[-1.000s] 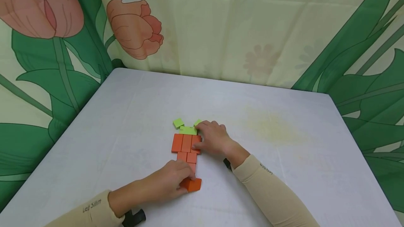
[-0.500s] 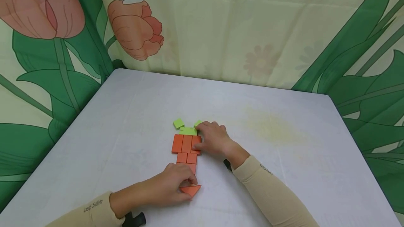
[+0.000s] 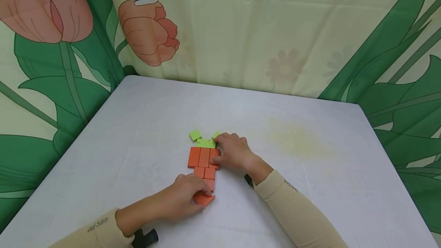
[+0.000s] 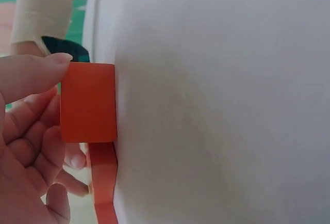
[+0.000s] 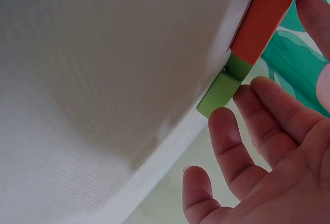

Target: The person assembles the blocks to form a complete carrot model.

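In the head view my left hand (image 3: 184, 198) pinches an orange triangular block (image 3: 205, 200) between thumb and fingers, at the near end of a block figure lying flat. Its side face fills the middle of the left wrist view as an orange rectangle (image 4: 88, 102). My right hand (image 3: 236, 150) rests along the figure's right side, its thumb at a long red-orange block (image 5: 268, 20) and a fingertip at a small green block (image 5: 219, 94). Smaller orange blocks (image 3: 209, 173) lie between the triangle and the long blocks (image 3: 204, 158). The left fingers partly cover the lower ones.
At the figure's far end sit a green block with a notched edge (image 3: 206, 144) and a tilted green square block (image 3: 195, 135). All lies on a table with a white cloth (image 3: 293, 194). Behind hangs a curtain (image 3: 241, 30) printed with flowers and a rabbit.
My left hand has turned the triangular block so its flat triangular face shows, then moved it up against the figure's near end. The right hand has stayed in place.
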`<state>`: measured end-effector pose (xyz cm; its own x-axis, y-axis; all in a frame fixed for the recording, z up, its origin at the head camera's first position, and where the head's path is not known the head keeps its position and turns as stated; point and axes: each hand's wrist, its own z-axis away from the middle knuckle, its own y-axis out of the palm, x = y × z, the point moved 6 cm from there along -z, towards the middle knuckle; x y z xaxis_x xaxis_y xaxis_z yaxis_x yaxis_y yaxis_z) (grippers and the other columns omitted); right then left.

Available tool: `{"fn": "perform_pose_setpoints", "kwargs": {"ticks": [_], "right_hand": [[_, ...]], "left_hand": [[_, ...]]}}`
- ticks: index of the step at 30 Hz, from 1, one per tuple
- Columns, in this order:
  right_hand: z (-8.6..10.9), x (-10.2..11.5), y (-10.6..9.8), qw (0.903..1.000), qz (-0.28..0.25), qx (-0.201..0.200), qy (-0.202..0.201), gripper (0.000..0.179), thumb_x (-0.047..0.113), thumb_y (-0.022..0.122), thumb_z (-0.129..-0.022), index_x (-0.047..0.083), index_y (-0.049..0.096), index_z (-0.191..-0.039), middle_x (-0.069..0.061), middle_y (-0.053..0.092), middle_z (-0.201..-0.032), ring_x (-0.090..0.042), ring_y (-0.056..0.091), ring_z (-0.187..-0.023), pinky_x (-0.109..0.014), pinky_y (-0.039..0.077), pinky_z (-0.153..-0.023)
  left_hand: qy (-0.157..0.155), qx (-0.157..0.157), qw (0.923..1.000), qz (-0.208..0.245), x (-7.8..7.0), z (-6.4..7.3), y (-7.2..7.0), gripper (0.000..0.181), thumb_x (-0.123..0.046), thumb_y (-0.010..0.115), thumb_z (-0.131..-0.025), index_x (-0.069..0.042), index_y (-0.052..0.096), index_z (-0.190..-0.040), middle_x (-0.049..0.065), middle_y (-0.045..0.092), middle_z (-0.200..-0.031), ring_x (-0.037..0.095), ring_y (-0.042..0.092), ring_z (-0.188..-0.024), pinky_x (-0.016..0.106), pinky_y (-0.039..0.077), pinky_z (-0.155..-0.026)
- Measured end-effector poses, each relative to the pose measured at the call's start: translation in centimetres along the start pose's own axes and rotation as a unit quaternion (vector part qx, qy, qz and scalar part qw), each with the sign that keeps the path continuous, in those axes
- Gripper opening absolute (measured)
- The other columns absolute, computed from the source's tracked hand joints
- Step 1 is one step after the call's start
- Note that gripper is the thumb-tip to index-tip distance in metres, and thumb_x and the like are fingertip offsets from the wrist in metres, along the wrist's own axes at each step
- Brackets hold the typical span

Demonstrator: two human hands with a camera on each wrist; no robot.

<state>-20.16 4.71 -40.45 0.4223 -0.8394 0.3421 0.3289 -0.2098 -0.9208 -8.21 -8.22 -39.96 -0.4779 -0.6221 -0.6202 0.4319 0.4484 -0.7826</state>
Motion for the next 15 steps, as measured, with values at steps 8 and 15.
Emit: {"fn": "perform_pose_setpoints", "kwargs": {"ticks": [8, 15], "right_hand": [[0.0, 0.0, 0.0, 1.0000, -0.001, 0.000, 0.001, 0.066, 0.047, 0.077, -0.085, 0.015, 0.056, -0.139, -0.003, 0.053, -0.142, -0.028, 0.048, -0.121, -0.048, 0.039, -0.092], [0.0, 0.0, 0.0, 1.0000, -0.002, 0.000, -0.001, 0.066, 0.047, 0.077, -0.086, 0.014, 0.057, -0.139, -0.003, 0.053, -0.142, -0.028, 0.048, -0.121, -0.048, 0.039, -0.092]], "left_hand": [[-0.043, -0.013, 0.9990, 0.006, 0.8, -0.5, -0.7, 0.029, -0.018, 0.082, -0.082, -0.018, 0.066, -0.106, -0.016, 0.059, -0.100, 0.008, 0.050, -0.099, 0.047, 0.037, -0.092], [-0.056, -0.011, 0.9983, 0.011, 1.3, -0.6, -0.9, 0.031, -0.020, 0.085, -0.080, -0.018, 0.067, -0.106, -0.017, 0.059, -0.098, 0.010, 0.051, -0.099, 0.047, 0.037, -0.090]]}}
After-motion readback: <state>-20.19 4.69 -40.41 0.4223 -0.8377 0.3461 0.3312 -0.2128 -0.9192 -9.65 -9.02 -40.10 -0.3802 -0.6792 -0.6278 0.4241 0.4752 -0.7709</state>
